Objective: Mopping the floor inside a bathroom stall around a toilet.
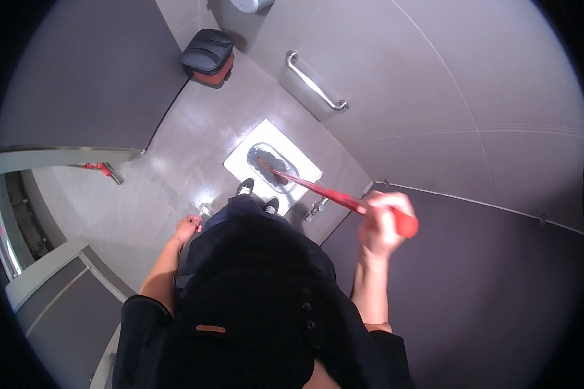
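My right hand (384,223) is wrapped round the upper end of a long red-handled toilet brush (321,190), held at a slant. Its lower end reaches into the oval basin of a white squat toilet (240,155); the brush head is hard to make out there, among dark wet patches and pale foam. At my left side hangs my left hand (188,227), its fingers curled in with nothing visible in them. My dark shoes (245,187) stand at the near edge of the toilet.
A black-lidded reddish bin (209,57) stands at the far left corner. A metal grab bar (316,83) is fixed on the far wall. Metal pipework (315,209) sits right of the toilet. Grey partitions (474,285) close in the right; a door (65,305) stands ajar at left.
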The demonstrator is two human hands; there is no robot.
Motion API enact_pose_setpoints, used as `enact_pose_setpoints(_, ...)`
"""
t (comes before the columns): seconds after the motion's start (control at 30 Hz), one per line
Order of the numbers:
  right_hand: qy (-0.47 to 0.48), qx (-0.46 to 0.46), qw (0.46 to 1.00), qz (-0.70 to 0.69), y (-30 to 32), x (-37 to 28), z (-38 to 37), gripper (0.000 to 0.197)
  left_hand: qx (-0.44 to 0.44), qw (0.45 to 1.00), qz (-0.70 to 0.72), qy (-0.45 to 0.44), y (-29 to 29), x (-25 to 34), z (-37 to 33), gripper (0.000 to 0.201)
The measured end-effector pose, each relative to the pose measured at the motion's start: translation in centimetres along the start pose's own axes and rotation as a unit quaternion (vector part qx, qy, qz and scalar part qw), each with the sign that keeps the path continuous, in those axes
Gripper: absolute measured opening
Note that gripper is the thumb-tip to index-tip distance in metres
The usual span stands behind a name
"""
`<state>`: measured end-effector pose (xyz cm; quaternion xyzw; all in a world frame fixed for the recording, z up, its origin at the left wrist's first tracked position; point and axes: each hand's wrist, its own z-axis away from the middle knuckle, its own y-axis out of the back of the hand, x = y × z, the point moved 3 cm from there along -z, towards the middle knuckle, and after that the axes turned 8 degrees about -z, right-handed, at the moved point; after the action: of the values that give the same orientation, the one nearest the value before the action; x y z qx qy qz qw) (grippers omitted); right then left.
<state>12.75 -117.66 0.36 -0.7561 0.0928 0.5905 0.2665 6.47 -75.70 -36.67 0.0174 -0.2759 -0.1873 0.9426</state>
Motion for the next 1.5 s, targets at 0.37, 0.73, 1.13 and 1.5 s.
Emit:
enact_pose_setpoints(0.37,0.074,-0.054,0.99,-0.103,0.0,-17.4,-0.4,0.013,0.003,0.999,0.0,0.033,0.2,0.7,0.6,0.009)
enact_pose_setpoints(0.73,0.068,0.139,0.987,0.035,2.4,-5.1,-2.6,0.005,-0.001,1.0,-0.021,0.007,0.3,2.6,1.3,0.009)
enact_pose_setpoints(1.13,0.114,0.073,0.987,-0.086,7.4,-3.0,-1.5,0.011,0.006,0.999,-0.036,0.033,1.1,1.5,0.7,0.01)
enact_pose_setpoints(1.5,0.056,0.081,0.994,-0.053,6.1,-0.3,-0.6,0.004,-0.014,0.996,-0.083,-0.002,0.7,3.7,1.4,0.012)
